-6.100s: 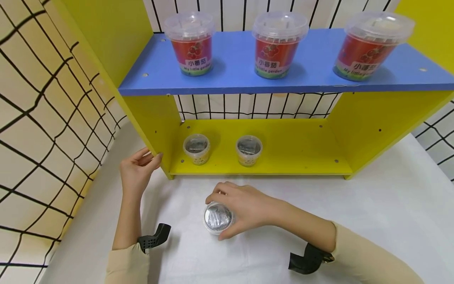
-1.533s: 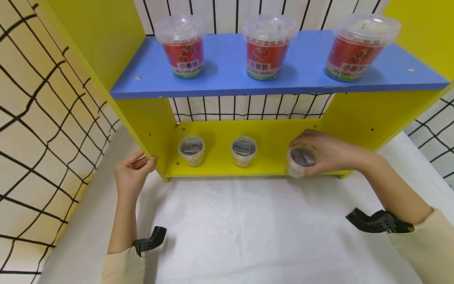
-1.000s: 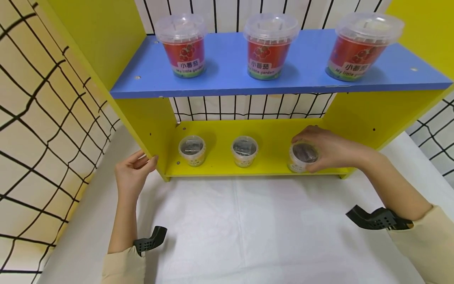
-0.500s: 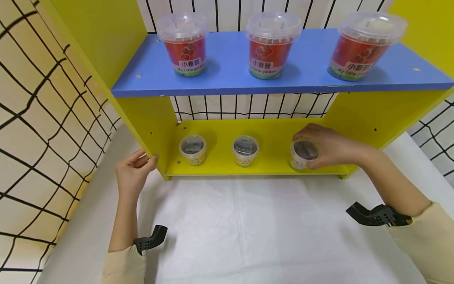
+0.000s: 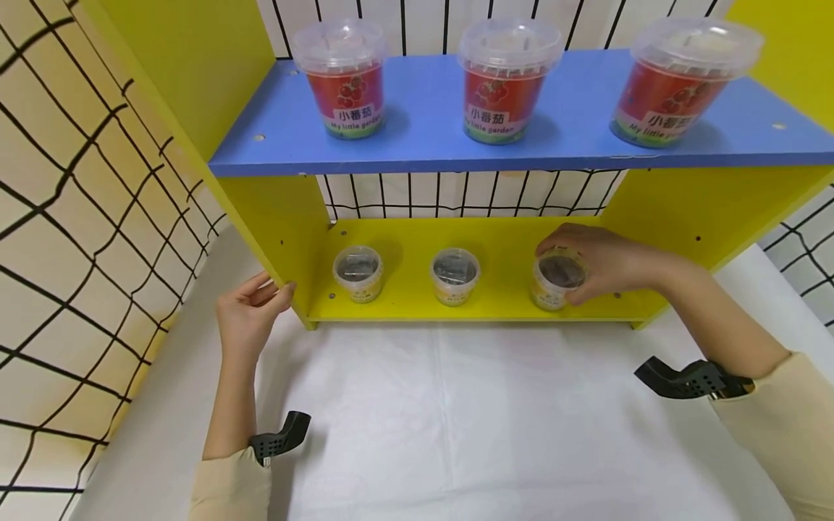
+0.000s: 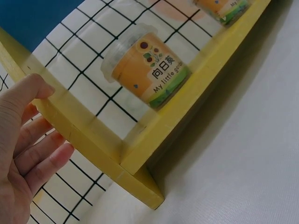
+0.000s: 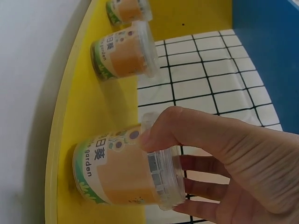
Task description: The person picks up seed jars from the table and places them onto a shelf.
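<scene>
My right hand (image 7: 233, 163) on the orange cup (image 7: 126, 175)

My thumb and fingers wrap its lidded top, lower centre, on the yellow shelf (image 7: 79, 93); two more cups (image 7: 124, 51) stand upper left.

Brightness: bright and even in all three views, colours strong.
Light source: from above and in front; soft dim shade under the blue shelf (image 5: 521, 145).
Shadows: faint, short ones behind the small cups on the yellow shelf (image 5: 495, 304); a dark band along the shelf's front edge on the white cloth (image 6: 243, 154).
Glare: pale sheen on the clear lids (image 5: 511, 40).
Distortion: the head view bends straight lines at its left and right edges.
Focus: head view sharp; right hand (image 7: 243, 168) slightly soft, close to its camera.
</scene>
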Tool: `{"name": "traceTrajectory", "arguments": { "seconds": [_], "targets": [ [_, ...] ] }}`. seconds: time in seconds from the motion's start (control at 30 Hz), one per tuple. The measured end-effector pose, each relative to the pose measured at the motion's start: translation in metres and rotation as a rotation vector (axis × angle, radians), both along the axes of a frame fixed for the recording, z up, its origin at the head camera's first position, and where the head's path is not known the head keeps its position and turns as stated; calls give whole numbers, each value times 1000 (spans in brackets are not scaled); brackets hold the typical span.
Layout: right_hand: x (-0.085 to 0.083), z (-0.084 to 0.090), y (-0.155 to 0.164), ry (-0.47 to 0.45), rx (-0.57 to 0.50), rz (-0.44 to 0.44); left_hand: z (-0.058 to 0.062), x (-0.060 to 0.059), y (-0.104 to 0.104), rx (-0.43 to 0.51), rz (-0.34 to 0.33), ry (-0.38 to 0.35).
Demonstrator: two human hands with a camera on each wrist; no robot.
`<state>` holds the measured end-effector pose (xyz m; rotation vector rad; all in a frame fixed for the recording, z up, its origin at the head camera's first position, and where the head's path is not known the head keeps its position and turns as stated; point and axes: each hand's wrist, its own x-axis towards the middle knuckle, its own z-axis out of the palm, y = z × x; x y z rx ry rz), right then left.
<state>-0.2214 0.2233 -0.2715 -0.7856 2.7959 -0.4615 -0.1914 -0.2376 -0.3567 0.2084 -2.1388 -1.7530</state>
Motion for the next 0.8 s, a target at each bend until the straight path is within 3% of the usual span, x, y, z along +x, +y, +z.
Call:
{"name": "traceTrajectory", "arguments": {
  "seconds": [0.33,0.8],
  "targets": [
    [-1,-4,6,-96,-52,4,-1,-1,1,9,-10,-3],
    [-4,-8,8,-114,-104,22,0,0,1,16,-5,-13]
  ]
}}
